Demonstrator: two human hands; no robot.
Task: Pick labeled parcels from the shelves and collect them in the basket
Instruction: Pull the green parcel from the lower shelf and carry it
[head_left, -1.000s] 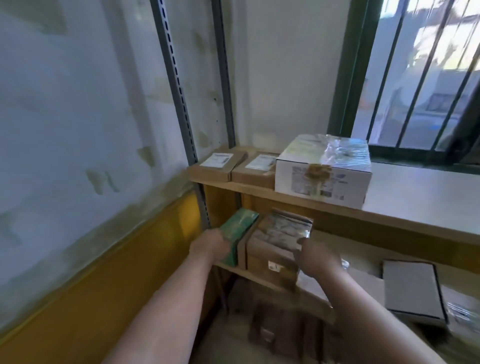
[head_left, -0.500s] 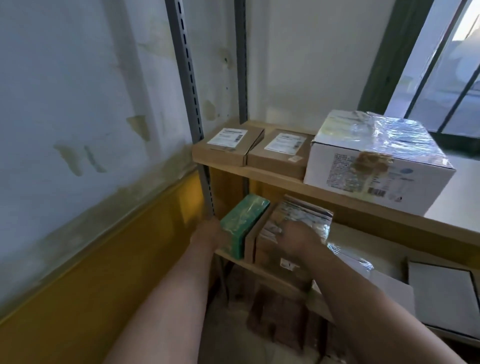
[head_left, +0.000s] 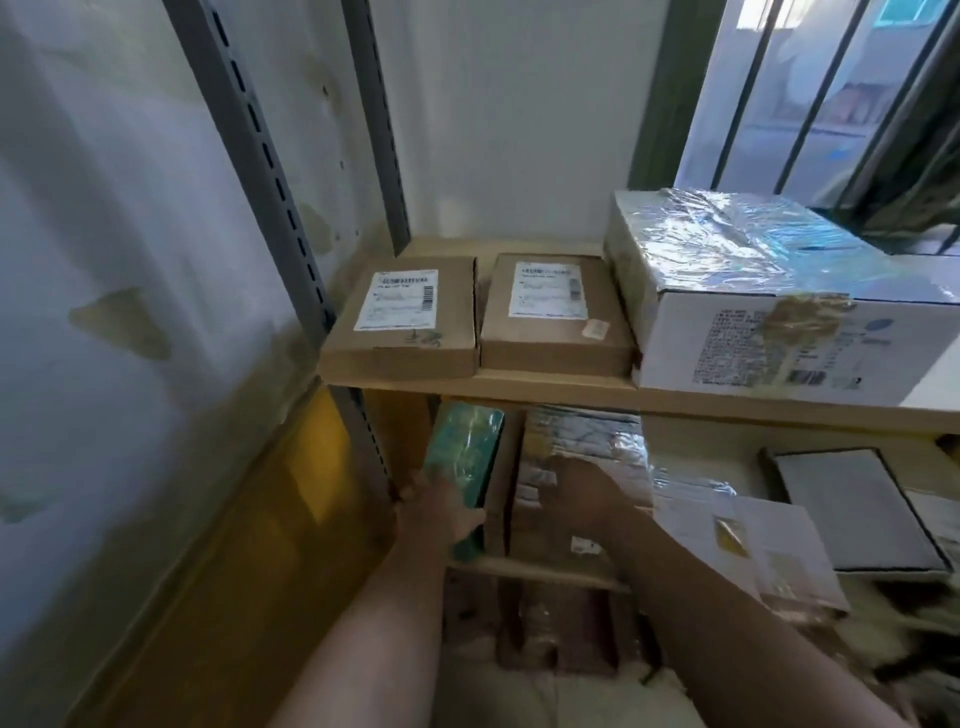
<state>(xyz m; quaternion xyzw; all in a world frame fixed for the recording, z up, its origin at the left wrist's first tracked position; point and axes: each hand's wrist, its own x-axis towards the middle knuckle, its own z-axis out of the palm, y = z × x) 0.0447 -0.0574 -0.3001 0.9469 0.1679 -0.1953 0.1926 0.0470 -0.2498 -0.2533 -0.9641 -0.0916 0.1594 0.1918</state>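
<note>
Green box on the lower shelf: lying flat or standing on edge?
On edge. The green box stands on a narrow side beside the brown carton, with the left hand holding its near end.

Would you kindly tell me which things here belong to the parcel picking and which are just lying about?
Job: left hand gripping the green box; right hand on the taped brown parcel; left labelled parcel and right labelled parcel on the upper shelf.
Lying about: white wrapped carton; grey flat box; barred window.
</note>
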